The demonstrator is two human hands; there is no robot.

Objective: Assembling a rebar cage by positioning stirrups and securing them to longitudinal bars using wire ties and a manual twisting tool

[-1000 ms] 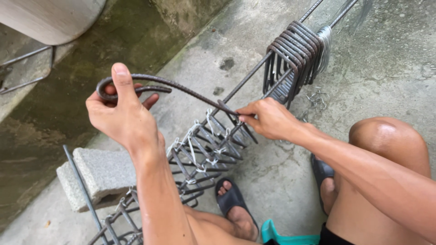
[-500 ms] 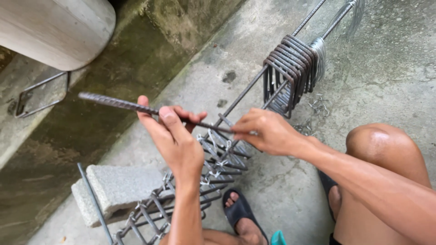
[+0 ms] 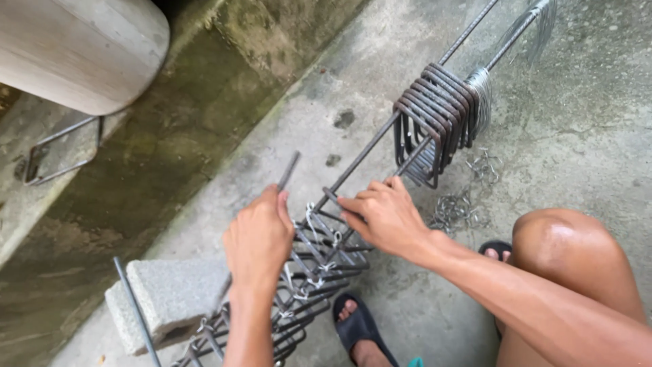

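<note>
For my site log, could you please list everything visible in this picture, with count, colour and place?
tied grey steel rebar cage: one, bottom centre
bundle of loose dark steel stirrups: one, on the long bars, upper right
short dark bent rod: one, in left grip
grey concrete block: one, under cage, bottom left
silvery tie-wire scraps: a pile, on the floor, right
pale round column: one, top left
black sandal: one, bottom centre
left hand: gripping rod
right hand: on cage

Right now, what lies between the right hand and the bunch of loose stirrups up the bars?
Head view: only the two long bars span the gap from the right hand to the stirrup bunch, over bare concrete.
</note>
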